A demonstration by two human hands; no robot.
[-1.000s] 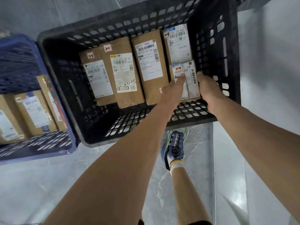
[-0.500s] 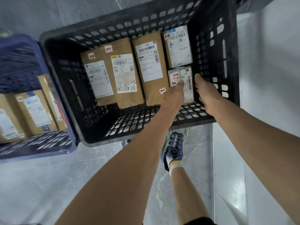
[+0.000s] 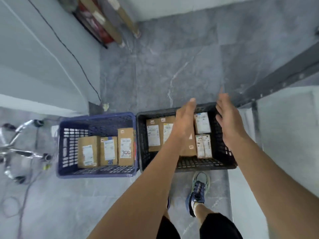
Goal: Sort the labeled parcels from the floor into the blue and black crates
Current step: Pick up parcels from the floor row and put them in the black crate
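Grey marble-patterned tile floor [image 3: 172, 57] carried two perforated plastic crates set side by side, their adjacent walls touching or nearly so. The blue plastic crate [image 3: 96, 120], on the left, held three brown cardboard parcels [image 3: 107, 149] with white labels, standing in a row against one another. The black plastic crate [image 3: 224, 157], on the right, held five parcels that could be counted: three brown cardboard ones [image 3: 153, 135] in a row on its left side, partly hidden by the left forearm, and two smaller pale ones [image 3: 202, 124] on its right side, one behind the other. The left hand [image 3: 184, 123] was held above the black crate with its grip apart, fingers extended and empty. The right hand [image 3: 227, 121] hung over the crate's right wall, grip likewise apart and holding nothing. One blue-and-grey laced shoe [image 3: 197, 192] stood on the floor just in front of the black crate. A chrome chair base [image 3: 19, 149] lay at the far left, well apart from the crates.
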